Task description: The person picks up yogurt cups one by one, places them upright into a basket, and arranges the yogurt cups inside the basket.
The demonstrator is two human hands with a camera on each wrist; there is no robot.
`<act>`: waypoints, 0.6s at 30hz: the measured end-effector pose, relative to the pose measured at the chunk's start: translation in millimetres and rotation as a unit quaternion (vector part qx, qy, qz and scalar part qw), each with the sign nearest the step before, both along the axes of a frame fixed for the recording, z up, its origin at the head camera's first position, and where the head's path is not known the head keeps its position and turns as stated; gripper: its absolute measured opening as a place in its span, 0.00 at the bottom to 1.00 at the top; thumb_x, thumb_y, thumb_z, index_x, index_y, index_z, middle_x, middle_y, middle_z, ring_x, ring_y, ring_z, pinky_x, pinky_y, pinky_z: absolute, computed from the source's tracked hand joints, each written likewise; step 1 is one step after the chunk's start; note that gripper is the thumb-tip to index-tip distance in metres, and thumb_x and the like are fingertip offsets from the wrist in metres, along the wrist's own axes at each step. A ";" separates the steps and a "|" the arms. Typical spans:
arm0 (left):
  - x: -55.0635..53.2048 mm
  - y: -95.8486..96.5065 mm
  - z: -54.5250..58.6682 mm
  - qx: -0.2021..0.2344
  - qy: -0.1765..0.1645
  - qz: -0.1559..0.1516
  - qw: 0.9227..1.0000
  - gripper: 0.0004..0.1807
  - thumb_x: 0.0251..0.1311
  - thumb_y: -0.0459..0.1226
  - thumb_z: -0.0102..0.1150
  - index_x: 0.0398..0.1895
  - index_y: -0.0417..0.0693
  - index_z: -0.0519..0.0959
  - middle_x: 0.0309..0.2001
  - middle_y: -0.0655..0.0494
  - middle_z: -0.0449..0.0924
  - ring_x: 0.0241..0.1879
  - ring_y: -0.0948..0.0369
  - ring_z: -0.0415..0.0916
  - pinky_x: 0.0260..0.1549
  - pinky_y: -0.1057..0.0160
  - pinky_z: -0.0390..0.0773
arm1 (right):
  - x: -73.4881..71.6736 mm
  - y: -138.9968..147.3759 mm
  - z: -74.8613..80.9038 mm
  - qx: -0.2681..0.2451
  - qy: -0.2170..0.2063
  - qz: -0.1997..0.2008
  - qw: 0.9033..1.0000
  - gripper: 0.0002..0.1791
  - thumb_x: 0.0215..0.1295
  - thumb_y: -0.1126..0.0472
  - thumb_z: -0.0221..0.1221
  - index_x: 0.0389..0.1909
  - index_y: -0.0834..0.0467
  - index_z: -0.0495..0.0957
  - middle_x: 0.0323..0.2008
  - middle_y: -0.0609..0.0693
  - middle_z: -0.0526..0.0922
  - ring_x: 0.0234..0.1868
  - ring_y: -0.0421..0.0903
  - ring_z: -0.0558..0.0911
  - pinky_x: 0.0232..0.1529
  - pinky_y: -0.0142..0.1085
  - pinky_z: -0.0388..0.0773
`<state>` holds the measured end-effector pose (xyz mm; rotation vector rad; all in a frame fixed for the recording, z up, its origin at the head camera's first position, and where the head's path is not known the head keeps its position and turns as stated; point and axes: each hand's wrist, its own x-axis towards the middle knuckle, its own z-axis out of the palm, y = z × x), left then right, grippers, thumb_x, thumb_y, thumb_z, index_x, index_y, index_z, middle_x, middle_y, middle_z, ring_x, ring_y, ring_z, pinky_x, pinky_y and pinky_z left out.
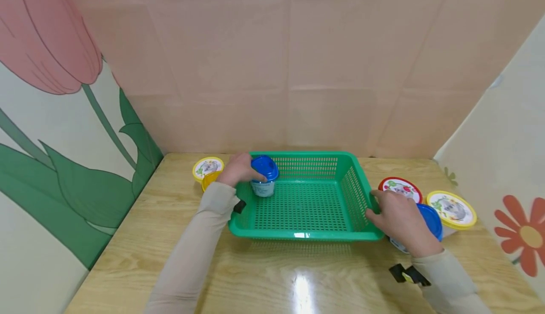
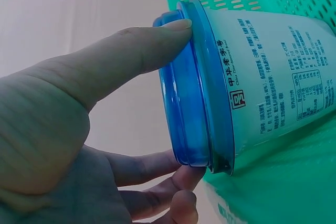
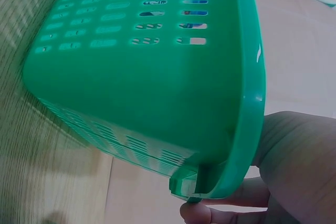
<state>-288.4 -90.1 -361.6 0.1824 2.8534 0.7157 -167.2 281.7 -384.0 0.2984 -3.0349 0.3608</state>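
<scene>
A yogurt cup (image 1: 263, 189) with a blue lid (image 2: 186, 93) and printed white side stands at the left end of the green plastic basket (image 1: 300, 207). My left hand (image 1: 238, 169) holds this cup by its lid, thumb on one side and fingers on the other, as the left wrist view shows. Over at the basket's right end, my right hand (image 1: 402, 217) grips the rim (image 3: 254, 72) near a corner. Its thumb and fingers come round the edge in the right wrist view. A second blue-lidded cup (image 1: 431, 219) is partly hidden behind that hand.
Left of the basket are a yellow-lidded tub (image 1: 208, 166) and a yellow-topped one (image 1: 210, 180) half behind my left hand. To the right stand a red-lidded tub (image 1: 401, 187) and a yellow-lidded tub (image 1: 452, 210). A papered wall (image 1: 289, 68) rises behind the wooden table (image 1: 247, 276).
</scene>
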 end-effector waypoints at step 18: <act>15.2 -15.6 17.6 0.085 -0.005 -0.016 0.996 0.39 0.60 0.51 0.67 0.68 0.37 0.68 0.64 0.40 0.73 0.62 0.45 0.71 0.58 0.47 0.73 | 0.6 -1.0 -2.7 0.004 0.021 0.000 1.000 0.29 0.59 0.54 0.67 0.54 0.71 0.78 0.34 0.59 0.85 0.35 0.57 0.82 0.38 0.64 0.74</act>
